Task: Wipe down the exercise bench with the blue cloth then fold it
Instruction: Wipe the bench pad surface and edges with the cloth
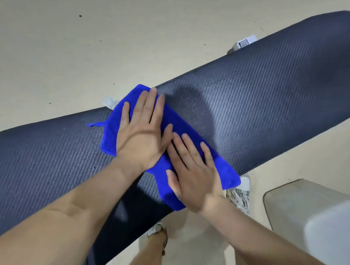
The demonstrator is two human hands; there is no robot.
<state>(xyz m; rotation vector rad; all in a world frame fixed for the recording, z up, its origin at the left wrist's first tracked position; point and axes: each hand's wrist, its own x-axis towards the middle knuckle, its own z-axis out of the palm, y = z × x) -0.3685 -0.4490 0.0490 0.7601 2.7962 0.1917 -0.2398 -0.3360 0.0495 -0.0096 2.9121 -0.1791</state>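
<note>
A long dark padded exercise bench (264,92) with a ribbed weave surface runs diagonally from lower left to upper right. The blue cloth (182,124) lies folded across the bench's middle, reaching from its far edge to its near edge. My left hand (143,130) presses flat on the cloth's far half, fingers straight and pointing away. My right hand (192,174) lies flat on the near half, fingers straight, its fingertips next to my left thumb. A thin blue loop of the cloth sticks out to the left.
Pale floor surrounds the bench. A grey-white block (312,218) stands at the right, near the bench's front edge. My white shoe (241,193) is on the floor under the bench edge. A white bench foot with a label (244,43) shows at the far side.
</note>
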